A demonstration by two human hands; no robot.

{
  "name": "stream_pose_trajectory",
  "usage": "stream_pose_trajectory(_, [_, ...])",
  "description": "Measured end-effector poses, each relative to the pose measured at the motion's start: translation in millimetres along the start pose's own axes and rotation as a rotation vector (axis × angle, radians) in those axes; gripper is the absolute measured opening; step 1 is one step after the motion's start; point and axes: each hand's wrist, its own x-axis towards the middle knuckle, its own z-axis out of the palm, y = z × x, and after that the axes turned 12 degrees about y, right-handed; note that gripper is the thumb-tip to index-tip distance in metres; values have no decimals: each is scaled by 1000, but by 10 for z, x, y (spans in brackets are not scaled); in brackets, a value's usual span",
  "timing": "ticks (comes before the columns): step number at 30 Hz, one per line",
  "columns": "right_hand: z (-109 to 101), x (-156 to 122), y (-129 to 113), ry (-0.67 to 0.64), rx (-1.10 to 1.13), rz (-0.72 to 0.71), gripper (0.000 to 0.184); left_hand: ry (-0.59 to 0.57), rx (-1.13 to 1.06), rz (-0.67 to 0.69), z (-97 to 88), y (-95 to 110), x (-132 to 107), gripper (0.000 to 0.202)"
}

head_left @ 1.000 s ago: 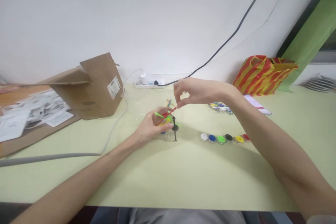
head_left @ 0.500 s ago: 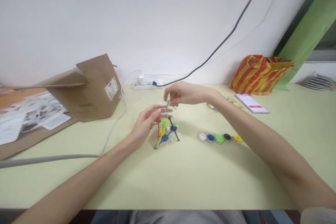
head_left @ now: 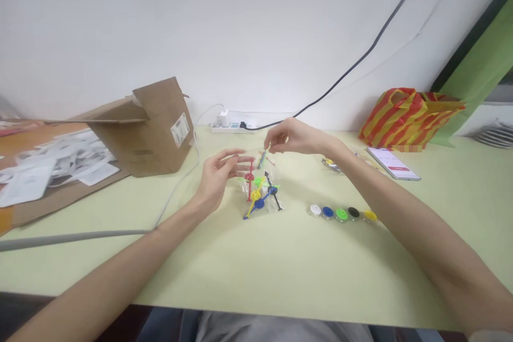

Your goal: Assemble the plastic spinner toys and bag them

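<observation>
The right hand (head_left: 296,138) has its fingers (head_left: 269,145) pinched narrow at the top of a clear plastic bag (head_left: 269,195) of coloured rods and discs (gripping it or not, hard to tell), the open left hand (head_left: 218,179) hovering just left of it above the tabletop (head_left: 280,267).

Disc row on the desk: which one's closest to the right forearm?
The yellow disc, at the row's right end, just beside the right forearm; the black disc, green disc, blue disc and white disc lie farther left.

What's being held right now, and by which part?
The right hand appears to pinch the clear plastic bag by its top edge; the left hand holds nothing.
</observation>
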Motion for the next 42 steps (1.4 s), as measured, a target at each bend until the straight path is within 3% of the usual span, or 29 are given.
stream_pose_trajectory(6, [1, -20, 80, 26, 112, 12, 25, -1, -64, 42, -27, -41, 39, 16])
stream_pose_trajectory(17, [21, -21, 210, -114, 201, 60, 23, -62, 73, 248, 9, -2, -5, 10])
stream_pose_trajectory(24, [20, -30, 155, -149, 235, 73, 24, -84, 84, 314, -34, -38, 42, 16])
stream_pose_trajectory(29, [37, -29, 131, -239, 204, 104, 31, -106, 68, 300, -54, -54, 55, 19])
stream_pose_trajectory(35, [102, 4, 175, -220, 169, 134, 29, -187, -21, 256, -57, -11, 43, 29])
stream_pose_trajectory(38, [88, 8, 149, -196, 156, 130, 25, -111, 30, 237, -44, -15, 47, 35])
stream_pose_trajectory(42, [70, 9, 91, -151, 116, 113, 27, -67, 64, 120, 4, -7, 34, 23])
